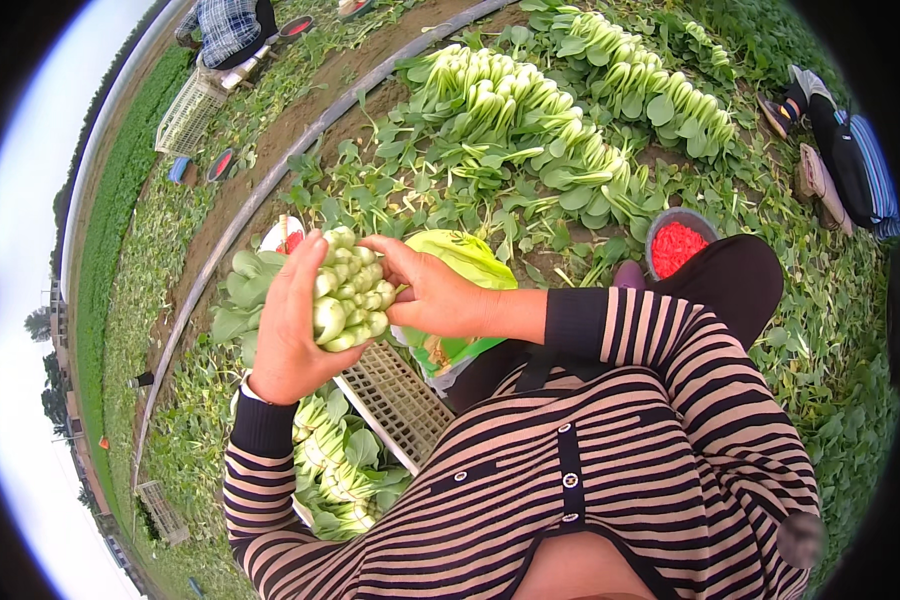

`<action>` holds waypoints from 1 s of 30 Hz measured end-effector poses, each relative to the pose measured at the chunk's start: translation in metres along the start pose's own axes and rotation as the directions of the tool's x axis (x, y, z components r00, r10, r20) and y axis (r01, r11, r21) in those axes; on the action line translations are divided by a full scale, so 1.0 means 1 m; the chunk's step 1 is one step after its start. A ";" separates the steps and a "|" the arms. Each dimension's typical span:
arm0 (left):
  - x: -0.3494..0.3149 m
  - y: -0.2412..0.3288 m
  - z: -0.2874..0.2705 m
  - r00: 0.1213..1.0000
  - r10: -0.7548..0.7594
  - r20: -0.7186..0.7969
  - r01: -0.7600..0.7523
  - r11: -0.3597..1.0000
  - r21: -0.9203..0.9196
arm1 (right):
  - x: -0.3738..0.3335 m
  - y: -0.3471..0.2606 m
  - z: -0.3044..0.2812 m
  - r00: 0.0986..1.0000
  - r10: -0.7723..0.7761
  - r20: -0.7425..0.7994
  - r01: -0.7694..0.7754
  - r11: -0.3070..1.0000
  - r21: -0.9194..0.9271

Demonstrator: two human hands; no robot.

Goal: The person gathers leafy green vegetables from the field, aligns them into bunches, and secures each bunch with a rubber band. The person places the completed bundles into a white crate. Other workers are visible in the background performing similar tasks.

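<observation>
In front of me I hold up a bunch of bok choy (350, 300), its pale cut stem ends packed together and its leaves pointing left. My left hand (292, 335) is wrapped round its near left side, thumb underneath and fingers along the top. My right hand (445, 292) is closed against the bunch's right side, its fingertips partly hidden behind the stems. Below my hands stands a white plastic crate (395, 400), with more bok choy (335, 462) beside it at the lower left. A yellow-green plastic bag (460, 255) lies just beyond my right hand.
Rows of cut bok choy (530, 105) lie on the leafy ground ahead. A bucket (658, 268) of red pieces stands by my knee. A grey hose (300, 145) crosses the field. One person (225, 30) works at the far left near another crate (190, 112); another (855, 160) is at right.
</observation>
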State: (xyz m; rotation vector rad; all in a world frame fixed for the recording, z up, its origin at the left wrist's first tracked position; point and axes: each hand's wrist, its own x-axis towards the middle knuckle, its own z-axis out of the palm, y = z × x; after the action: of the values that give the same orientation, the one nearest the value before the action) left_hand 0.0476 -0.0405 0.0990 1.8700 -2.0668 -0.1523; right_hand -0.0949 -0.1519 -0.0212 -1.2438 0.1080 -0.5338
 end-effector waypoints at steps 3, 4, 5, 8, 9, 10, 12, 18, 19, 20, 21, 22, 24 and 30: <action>-0.005 0.000 0.047 1.000 -0.018 0.021 0.019 0.997 -0.080 | -0.024 0.030 -0.026 0.993 0.112 0.032 -0.111 0.993 -0.037; -0.008 -0.003 0.065 0.999 -0.038 0.026 0.041 0.989 -0.140 | -0.031 0.043 -0.038 0.992 0.119 0.049 -0.118 0.993 -0.020; -0.010 -0.005 0.082 0.997 -0.065 0.032 0.069 0.979 -0.192 | -0.038 0.051 -0.048 0.989 0.134 0.066 -0.134 0.991 -0.007; -0.002 0.002 0.095 0.990 -0.135 0.037 0.140 0.961 -0.238 | -0.042 0.040 -0.065 0.966 0.235 0.106 -0.232 0.972 -0.039; 0.006 0.006 0.097 0.988 -0.150 0.043 0.156 0.957 -0.245 | -0.043 0.036 -0.073 0.963 0.251 0.098 -0.245 0.967 -0.073; 0.010 0.008 0.100 0.989 -0.143 0.028 0.146 0.963 -0.228 | -0.043 0.034 -0.077 0.963 0.256 0.082 -0.244 0.961 -0.132; 0.009 0.011 0.101 0.983 -0.180 0.026 0.181 0.958 -0.224 | -0.046 0.022 -0.082 0.976 0.203 0.074 -0.141 0.858 -0.493; 0.000 0.022 0.105 0.971 -0.238 0.020 0.238 0.958 -0.158 | -0.058 0.058 -0.146 0.980 0.056 -0.191 -0.126 0.919 -0.375; -0.001 0.023 0.103 0.963 -0.268 0.030 0.269 0.945 -0.186 | -0.060 0.071 -0.167 0.947 0.016 -0.320 -0.135 0.926 -0.352; -0.002 0.022 0.104 0.964 -0.263 0.022 0.262 0.945 -0.197 | -0.066 0.087 -0.195 0.838 0.061 -0.543 -0.179 0.969 -0.167; -0.001 0.022 0.104 0.964 -0.264 0.019 0.261 0.938 -0.230 | -0.075 0.104 -0.227 0.679 0.137 -0.721 -0.170 0.985 0.026; -0.001 0.022 0.105 0.960 -0.278 0.021 0.275 0.930 -0.245 | -0.091 0.118 -0.261 0.477 0.096 -0.874 -0.176 0.984 0.012; -0.004 0.020 0.106 0.950 -0.311 0.018 0.305 0.914 -0.268 | -0.127 0.141 -0.319 0.059 0.091 -0.994 -0.078 0.993 0.086; -0.018 0.009 0.109 0.923 -0.384 0.020 0.362 0.852 -0.377 | -0.227 0.167 -0.367 -0.477 -0.161 -0.864 -0.627 0.752 0.205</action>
State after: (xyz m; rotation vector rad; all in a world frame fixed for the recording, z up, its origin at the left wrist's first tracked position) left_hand 0.0048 -0.0386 -0.0032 1.9729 -1.4797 -0.5449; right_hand -0.3711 -0.3349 -0.3439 -0.6352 2.3809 -1.0159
